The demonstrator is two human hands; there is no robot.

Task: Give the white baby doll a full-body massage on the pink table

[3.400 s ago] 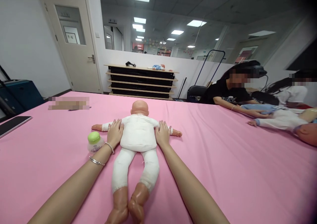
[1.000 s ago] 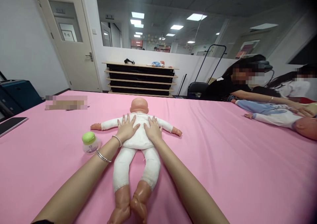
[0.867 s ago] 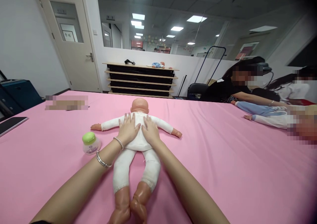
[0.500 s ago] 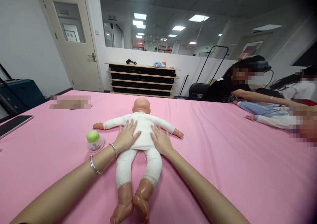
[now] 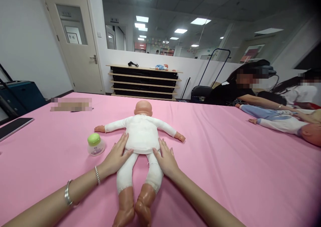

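Observation:
A baby doll with a white cloth body lies face down on the pink sheet, its head away from me and its feet toward me. Against the doll's left hip rests my left hand, fingers stretched out along its side. My right hand lies at the opposite hip, fingers extended and thumb on the upper leg. Both hands touch the doll without gripping it. Left of my left hand stands a small jar with a green lid.
At the right, a person in black reaches toward another doll in blue and white. A dark flat device lies at the left edge. Behind the table are a low shelf rack and a black chair.
Both my hands have slid down from the doll's back to its hips, toward me. The co-worker's arm at the right has shifted, uncovering the other doll's head.

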